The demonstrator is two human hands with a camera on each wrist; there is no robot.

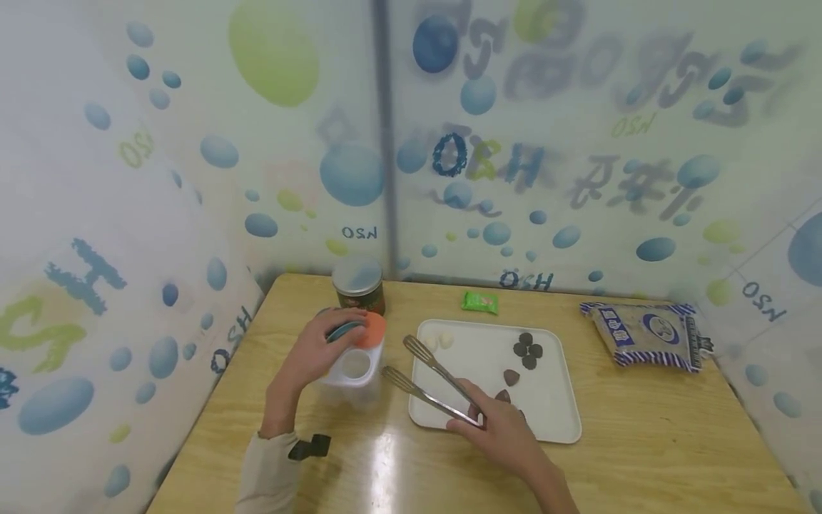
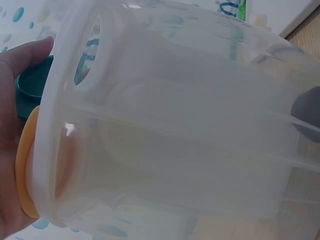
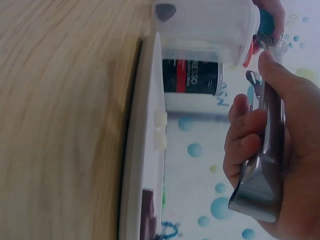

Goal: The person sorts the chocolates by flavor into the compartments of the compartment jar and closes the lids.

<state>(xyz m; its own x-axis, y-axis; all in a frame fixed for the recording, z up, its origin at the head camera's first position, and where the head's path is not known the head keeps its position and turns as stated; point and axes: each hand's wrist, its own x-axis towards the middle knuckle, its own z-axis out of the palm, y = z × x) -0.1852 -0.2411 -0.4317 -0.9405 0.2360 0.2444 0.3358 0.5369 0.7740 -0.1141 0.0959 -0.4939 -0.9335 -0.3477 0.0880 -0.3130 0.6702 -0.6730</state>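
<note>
My left hand point(image 1: 315, 350) holds a teal lid point(image 1: 344, 331) over the top of a clear plastic container point(image 1: 349, 392). Beside that lid an orange cap point(image 1: 372, 332) covers one round opening, while the nearest opening is uncovered. A dark brown piece point(image 2: 306, 114) sits inside at the container's bottom. With my right hand point(image 1: 504, 435) I grip metal tongs point(image 3: 262, 165), their slotted ends apart and empty, pointing toward the container. Under them lies a white tray point(image 1: 449, 410) with brown pieces point(image 1: 511, 377), several round black pieces point(image 1: 529, 350) and pale pieces point(image 1: 446, 340).
A dark can point(image 1: 361, 289) with a silvery lid stands right behind the container. A small green packet point(image 1: 480, 302) lies behind the tray, and a blue-and-white bag point(image 1: 648, 335) lies to its right. Patterned walls point(image 1: 302, 235) enclose the wooden table point(image 1: 642, 442).
</note>
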